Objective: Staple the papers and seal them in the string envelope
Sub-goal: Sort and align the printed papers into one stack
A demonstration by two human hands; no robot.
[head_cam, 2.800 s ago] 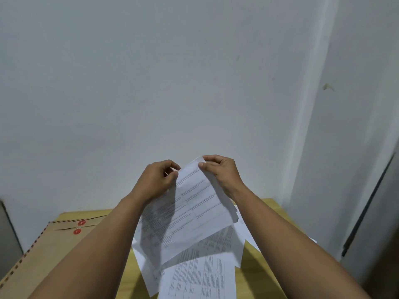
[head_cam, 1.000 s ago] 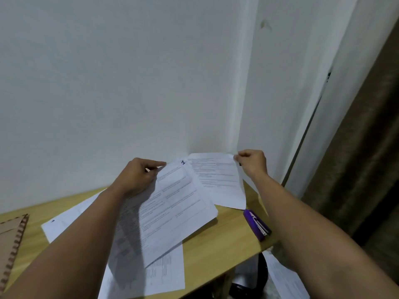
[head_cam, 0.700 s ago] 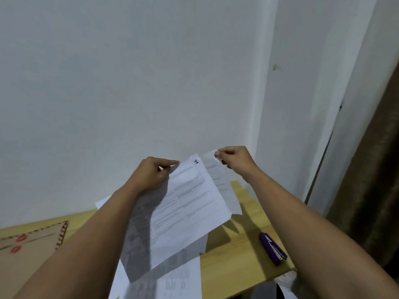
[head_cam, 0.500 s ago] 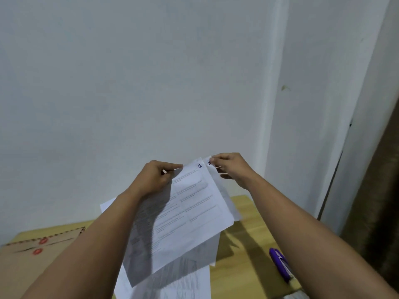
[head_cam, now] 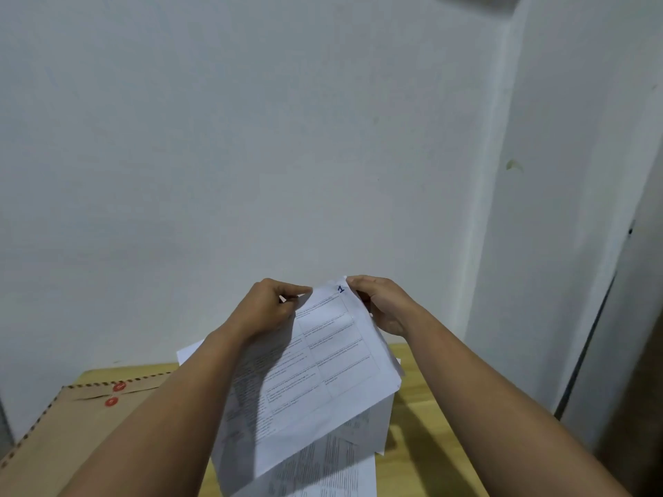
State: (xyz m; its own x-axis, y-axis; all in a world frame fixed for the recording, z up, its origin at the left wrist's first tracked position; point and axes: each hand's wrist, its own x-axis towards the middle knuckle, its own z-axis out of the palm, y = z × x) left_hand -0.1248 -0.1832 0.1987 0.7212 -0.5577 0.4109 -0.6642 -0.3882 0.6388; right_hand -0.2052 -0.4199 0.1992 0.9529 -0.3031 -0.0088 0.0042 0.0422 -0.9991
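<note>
**Second sheet drawn in behind the numbered page**

Since half a second ago the right hand (head_cam: 385, 304) has brought its sheet in behind the front page, so both hands now meet at one top edge. Right fingers (head_cam: 360, 281) curl over the top right corner of the papers (head_cam: 323, 374), pinching it beside a handwritten blue "1". Left hand (head_cam: 269, 310) pinches the top left corner, fingers clamped on the paper. Held sheets hang tilted from the fingers, above the counter (head_cam: 430, 425). Below them, more printed sheets (head_cam: 323, 471) lie flat on the wood. Left of the left forearm lies the brown string envelope (head_cam: 71, 425), its two red discs showing, flap closed.
</note>
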